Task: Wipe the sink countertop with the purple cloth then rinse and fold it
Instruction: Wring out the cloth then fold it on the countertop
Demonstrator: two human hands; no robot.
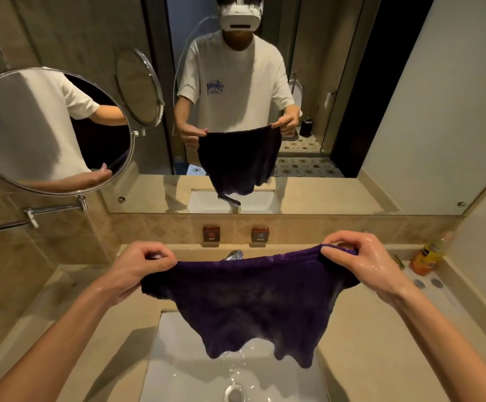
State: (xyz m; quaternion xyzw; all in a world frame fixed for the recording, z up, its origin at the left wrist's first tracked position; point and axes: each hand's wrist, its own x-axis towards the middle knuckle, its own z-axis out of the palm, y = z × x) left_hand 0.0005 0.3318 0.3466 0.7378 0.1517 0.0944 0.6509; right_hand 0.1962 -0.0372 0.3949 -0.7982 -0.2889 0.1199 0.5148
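- Head view, far left: a round swivel mirror (51,130) on a chrome arm sticks out from the tiled wall, well above the beige countertop (360,338)
- Left hand (137,268) is raised over the counter, thumb and curled fingers clamped on the left top corner of the purple cloth (250,300)
- The purple cloth hangs spread between both hands, above the white sink (178,369); its lower edge is ragged and water falls from it toward the drain (234,393)
- Behind the cloth's top edge shows the chrome faucet (234,254), with the hot button (211,234) and cold button (259,234) on the backsplash above it
- Right hand (363,261), wet and shiny, pinches the right top corner of the cloth, fingers curled over the bunched edge
- Far right, an orange bottle (427,258) stands on the counter by the wall
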